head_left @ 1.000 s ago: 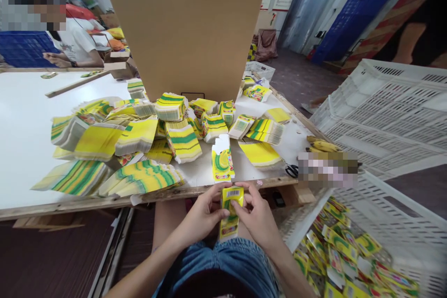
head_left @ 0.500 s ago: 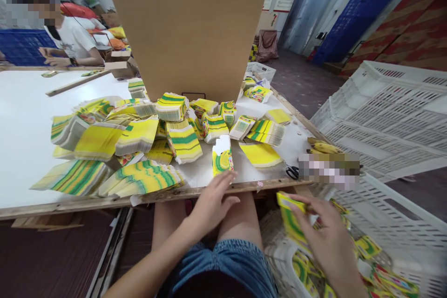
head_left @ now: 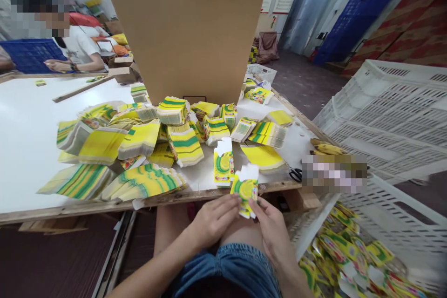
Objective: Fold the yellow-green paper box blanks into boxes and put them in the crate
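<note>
Over my lap, just below the table's front edge, my left hand (head_left: 213, 219) and my right hand (head_left: 270, 226) both pinch a small yellow-green carton (head_left: 245, 191) with white flaps at its top. A short stack of the same flat cartons (head_left: 222, 163) stands upright on the table right above my hands. Bundles of flat yellow-green cartons (head_left: 139, 149) lie strewn over the white table (head_left: 28, 135).
A white crate (head_left: 401, 223) at my right holds several folded cartons (head_left: 349, 251). More white crates (head_left: 391, 111) are stacked behind it. A tall cardboard box (head_left: 188, 28) stands at the table's far side. Scissors (head_left: 296, 174) and bananas (head_left: 326, 149) lie at the right edge. Another person (head_left: 75, 49) sits far left.
My right hand came back from the crate, where it left the earlier carton. Both hands now hold a new carton taken from the upright stack.
</note>
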Available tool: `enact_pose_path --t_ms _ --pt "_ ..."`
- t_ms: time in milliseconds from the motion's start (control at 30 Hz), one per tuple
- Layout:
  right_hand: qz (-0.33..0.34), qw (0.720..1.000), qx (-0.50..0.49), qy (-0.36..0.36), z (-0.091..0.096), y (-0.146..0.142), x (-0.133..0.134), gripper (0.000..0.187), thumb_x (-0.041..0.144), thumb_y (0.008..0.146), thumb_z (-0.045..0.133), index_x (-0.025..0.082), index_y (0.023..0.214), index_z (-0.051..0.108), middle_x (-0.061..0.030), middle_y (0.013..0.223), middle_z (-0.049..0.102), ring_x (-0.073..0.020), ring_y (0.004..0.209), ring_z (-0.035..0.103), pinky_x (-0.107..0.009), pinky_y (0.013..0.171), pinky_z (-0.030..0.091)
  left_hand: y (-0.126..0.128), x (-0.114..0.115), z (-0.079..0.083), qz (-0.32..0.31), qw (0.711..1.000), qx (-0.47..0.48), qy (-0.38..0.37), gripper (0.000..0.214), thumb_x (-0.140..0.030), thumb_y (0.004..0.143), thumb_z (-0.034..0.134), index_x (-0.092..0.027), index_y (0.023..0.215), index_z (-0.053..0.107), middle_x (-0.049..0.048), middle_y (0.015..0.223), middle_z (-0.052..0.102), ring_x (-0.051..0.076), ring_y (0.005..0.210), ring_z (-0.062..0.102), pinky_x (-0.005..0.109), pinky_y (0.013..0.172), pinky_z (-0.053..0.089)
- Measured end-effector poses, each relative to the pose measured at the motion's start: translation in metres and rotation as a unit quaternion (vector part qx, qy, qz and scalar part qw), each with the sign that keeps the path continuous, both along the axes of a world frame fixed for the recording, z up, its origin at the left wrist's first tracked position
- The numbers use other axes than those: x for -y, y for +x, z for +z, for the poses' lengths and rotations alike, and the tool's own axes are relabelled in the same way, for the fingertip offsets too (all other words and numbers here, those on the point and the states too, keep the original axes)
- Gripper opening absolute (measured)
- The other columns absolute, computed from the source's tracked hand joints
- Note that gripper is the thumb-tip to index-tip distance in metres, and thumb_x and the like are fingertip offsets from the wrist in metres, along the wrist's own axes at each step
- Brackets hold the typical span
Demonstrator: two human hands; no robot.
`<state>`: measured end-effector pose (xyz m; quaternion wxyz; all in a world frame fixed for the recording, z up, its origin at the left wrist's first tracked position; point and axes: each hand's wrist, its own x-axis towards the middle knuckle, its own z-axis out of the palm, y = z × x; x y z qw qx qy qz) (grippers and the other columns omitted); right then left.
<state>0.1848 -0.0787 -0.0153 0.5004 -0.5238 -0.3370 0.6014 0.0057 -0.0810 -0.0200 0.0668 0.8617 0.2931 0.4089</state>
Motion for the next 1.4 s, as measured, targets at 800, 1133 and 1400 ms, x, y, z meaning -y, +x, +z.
enact_pose_path --t_ms 800,1133,1400 --pt "0.047 0.999 -0.028 0.003 0.004 -0.024 0.038 0.038 0.045 0.074 0.076 0.021 0.098 0.060 -0.0060 0.090 0.074 -0.0237 0.085 0.070 -0.034 0.076 0.055 0.007 0.020 0.016 -0.153 0.658 0.458 -0.578 0.052 -0.042 0.073 0.075 -0.015 0.117 0.067 0.0151 0.114 0.070 0.031 0.110 0.062 0.041 0.101 0.042" --pt "0.073 0.997 0.031 0.024 0.013 -0.022 0.039 0.042 0.050 0.073 0.074 0.020 0.098 0.058 -0.0072 0.089 0.074 -0.0243 0.084 0.071 -0.032 0.073 0.057 0.007 0.019 0.023 -0.152 0.623 0.481 -0.597 0.047 -0.043 0.069 0.078 -0.011 0.103 0.073 0.0136 0.097 0.074 0.029 0.099 0.067 0.038 0.094 0.047" --pt "0.098 0.992 0.075 0.036 0.012 -0.025 0.042 0.035 0.051 0.084 0.062 0.022 0.098 0.051 -0.0057 0.080 0.073 -0.0230 0.069 0.070 -0.030 0.059 0.054 0.014 0.016 0.013 -0.008 0.634 0.499 -0.591 0.036 -0.045 0.070 0.076 -0.012 0.085 0.069 0.0080 0.079 0.074 0.024 0.082 0.069 0.035 0.080 0.052"
